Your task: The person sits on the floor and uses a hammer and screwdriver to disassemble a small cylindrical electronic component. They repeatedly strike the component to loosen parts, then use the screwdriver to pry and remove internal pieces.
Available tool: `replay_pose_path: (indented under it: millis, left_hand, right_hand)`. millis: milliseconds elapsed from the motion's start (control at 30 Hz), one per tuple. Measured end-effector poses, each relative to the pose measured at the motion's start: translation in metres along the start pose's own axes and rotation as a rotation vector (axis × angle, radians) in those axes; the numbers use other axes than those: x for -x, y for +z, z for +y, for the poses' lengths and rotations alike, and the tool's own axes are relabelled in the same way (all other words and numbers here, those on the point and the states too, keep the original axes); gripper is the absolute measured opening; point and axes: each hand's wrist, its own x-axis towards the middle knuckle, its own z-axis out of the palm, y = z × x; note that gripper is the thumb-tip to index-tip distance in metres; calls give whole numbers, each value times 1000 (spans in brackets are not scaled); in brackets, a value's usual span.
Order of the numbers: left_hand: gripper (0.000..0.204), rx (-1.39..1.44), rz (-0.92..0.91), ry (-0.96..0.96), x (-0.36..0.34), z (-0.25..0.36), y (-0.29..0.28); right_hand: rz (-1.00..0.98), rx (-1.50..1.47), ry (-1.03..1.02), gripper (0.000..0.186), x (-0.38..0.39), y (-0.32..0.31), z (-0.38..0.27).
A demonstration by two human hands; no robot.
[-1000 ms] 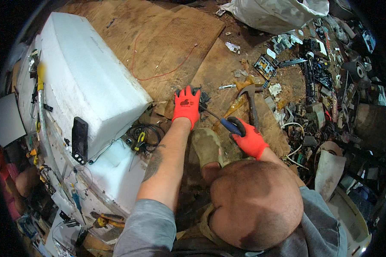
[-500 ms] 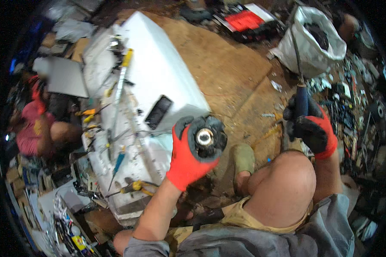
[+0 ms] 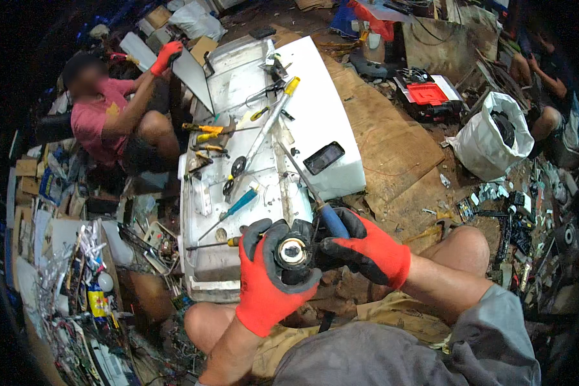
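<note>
My left hand (image 3: 269,291), in a red and black glove, is closed around a black round part with a bright metal ring (image 3: 293,251) facing up; its exact kind does not show. Close beside it, my right hand (image 3: 381,255) wears a matching glove and grips a long screwdriver (image 3: 332,220) by its blue handle. The shaft slants up and left over the white surface. Some right-hand fingers sit against or just behind the black part; whether they touch it is unclear.
A white panel-like bench (image 3: 251,186) carries a phone (image 3: 324,157), a teal screwdriver (image 3: 240,204) and several yellow-handled tools. A person (image 3: 112,119) in pink sits at the left, holding a flat panel. Scrap piles lie on both sides; a white sack (image 3: 492,157) stands right.
My right hand has come left and in beside my left hand, and the screwdriver has tilted from upright toward the left. The view has shifted, showing more of the bench and the other person.
</note>
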Motion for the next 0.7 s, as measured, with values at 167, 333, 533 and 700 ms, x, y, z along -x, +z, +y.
replay_pose_path:
  millis: [167,333,533,700]
  left_hand:
    - [81,10,-7,-14,25,-18,3]
    - [82,97,30,-28,34,-29,0]
    - [88,-7,-29,-8,34,-27,-7]
    - [97,85,45,-1,39,-31,0]
  right_hand:
    - [56,227,-27,49,-8,5,30]
    - [39,103,-11,55,-10,15,40]
    - [5,106,-73,59,-14,12,46]
    - [20,48,-54,57,-12,7,48]
